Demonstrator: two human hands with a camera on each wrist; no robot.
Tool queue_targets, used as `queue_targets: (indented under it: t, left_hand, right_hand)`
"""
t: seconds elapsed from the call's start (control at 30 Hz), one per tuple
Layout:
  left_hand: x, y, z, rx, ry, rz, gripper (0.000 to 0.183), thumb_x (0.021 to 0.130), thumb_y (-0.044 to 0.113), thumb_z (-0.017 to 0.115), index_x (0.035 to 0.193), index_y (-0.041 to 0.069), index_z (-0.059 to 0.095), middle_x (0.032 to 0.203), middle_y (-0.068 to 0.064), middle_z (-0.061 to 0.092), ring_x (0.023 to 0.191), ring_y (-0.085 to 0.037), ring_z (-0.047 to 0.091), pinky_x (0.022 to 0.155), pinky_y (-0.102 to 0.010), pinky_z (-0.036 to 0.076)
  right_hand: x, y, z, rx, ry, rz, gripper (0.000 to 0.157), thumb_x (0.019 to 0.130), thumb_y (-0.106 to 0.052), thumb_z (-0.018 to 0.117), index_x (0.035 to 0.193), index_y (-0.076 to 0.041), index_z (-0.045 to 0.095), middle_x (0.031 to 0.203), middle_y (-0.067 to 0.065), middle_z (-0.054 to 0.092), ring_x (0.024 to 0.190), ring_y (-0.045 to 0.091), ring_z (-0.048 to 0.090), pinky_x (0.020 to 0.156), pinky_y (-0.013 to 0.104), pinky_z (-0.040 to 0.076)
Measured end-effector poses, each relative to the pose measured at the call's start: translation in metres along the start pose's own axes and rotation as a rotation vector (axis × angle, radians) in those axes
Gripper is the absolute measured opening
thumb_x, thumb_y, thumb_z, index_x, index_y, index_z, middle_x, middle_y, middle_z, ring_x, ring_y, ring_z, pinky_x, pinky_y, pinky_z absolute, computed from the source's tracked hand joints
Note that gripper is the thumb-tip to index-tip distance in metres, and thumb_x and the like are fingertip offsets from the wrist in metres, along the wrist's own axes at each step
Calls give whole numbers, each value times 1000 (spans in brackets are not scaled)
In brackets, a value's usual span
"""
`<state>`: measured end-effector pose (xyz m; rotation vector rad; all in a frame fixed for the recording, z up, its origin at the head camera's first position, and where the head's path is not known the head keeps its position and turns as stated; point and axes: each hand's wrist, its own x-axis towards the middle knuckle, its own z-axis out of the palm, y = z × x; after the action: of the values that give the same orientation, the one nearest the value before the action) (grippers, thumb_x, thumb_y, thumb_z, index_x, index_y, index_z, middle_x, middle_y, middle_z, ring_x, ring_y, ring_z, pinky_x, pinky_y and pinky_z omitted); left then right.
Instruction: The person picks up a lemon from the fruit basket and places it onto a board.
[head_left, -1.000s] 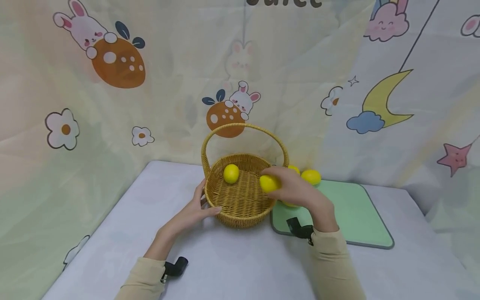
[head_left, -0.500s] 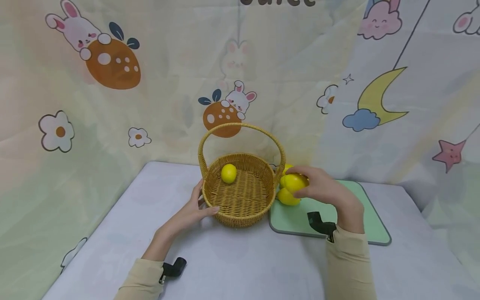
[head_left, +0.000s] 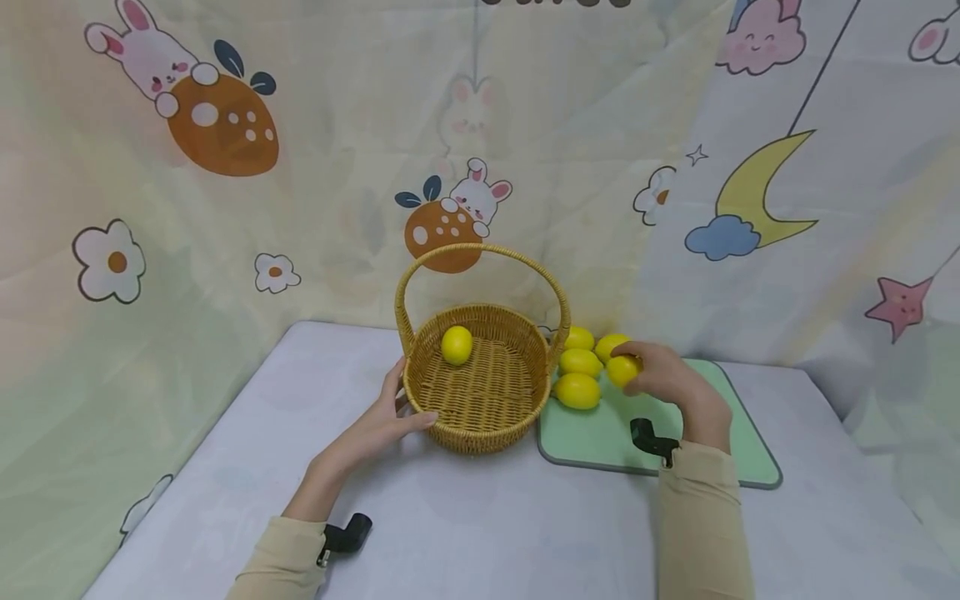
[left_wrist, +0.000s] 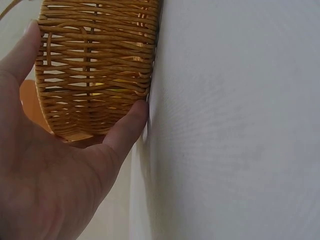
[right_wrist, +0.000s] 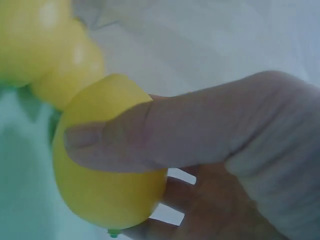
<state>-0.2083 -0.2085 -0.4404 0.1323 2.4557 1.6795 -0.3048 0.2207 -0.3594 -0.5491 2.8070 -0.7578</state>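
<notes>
A wicker basket [head_left: 480,437] with a tall arched handle stands mid-table, one lemon [head_left: 457,345] inside at its left. My left hand [head_left: 378,425] grips the basket's left side, thumb over the front rim; the left wrist view shows its fingers spread against the weave [left_wrist: 95,65]. Right of the basket, my right hand [head_left: 663,375] holds a lemon [right_wrist: 110,160] low over the green cutting board [head_left: 600,442], thumb across it and fingers behind. More lemons [head_left: 577,392] sit close together on the board's left part, one of them [head_left: 611,345] right behind the held one.
A white cloth covers the table [head_left: 480,533]. Behind it hangs a printed fabric backdrop [head_left: 337,167] with rabbits, flowers and a moon. The basket's right side stands close to the lemons and the board's left edge.
My right hand has carried the lemon from over the basket rightward to the board, then lower beside the other lemons. My left hand has stayed on the basket.
</notes>
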Motion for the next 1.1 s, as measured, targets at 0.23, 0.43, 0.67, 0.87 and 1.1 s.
queue_targets:
  t: [0.23, 0.43, 0.67, 0.87, 1.1]
  left_hand:
    - [0, -1, -1, 11, -8, -6, 110, 89, 43, 71, 156, 38, -15, 168, -5, -11, 153, -45, 8, 119, -67, 15]
    - [-1, 1, -2, 3, -2, -5, 109, 89, 43, 72, 155, 40, -15, 168, -3, -10, 154, -43, 8, 120, -66, 15]
    - [0, 2, -2, 0, -1, -8, 110, 88, 41, 73, 155, 42, -15, 168, -3, -8, 154, -42, 8, 121, -66, 14]
    - [0, 0, -1, 6, -1, -3, 109, 89, 41, 72, 155, 41, -15, 168, -3, -9, 154, -43, 9, 121, -66, 14]
    - [0, 1, 0, 6, -2, 3, 110, 89, 41, 72, 156, 39, -14, 168, -2, -9, 154, -43, 9, 121, -66, 14]
  right_hand:
    - [13, 20, 14, 17, -9, 10, 62, 74, 4, 61, 135, -2, 58, 138, 23, 55, 108, 35, 49, 91, 48, 45]
    - [13, 19, 13, 12, -9, 41, 64, 73, 7, 57, 137, -2, 56, 141, 26, 52, 115, 38, 48, 100, 56, 42]
    - [12, 21, 10, 14, 35, 45, 60, 74, 8, 52, 134, 4, 56, 134, 29, 56, 114, 42, 52, 97, 57, 46]
    - [14, 21, 11, 16, 44, 21, 60, 74, 11, 48, 133, 5, 57, 135, 29, 55, 120, 45, 50, 101, 60, 44]
    - [12, 17, 9, 25, 49, 24, 58, 82, 5, 54, 140, 3, 51, 142, 30, 49, 129, 50, 44, 99, 61, 46]
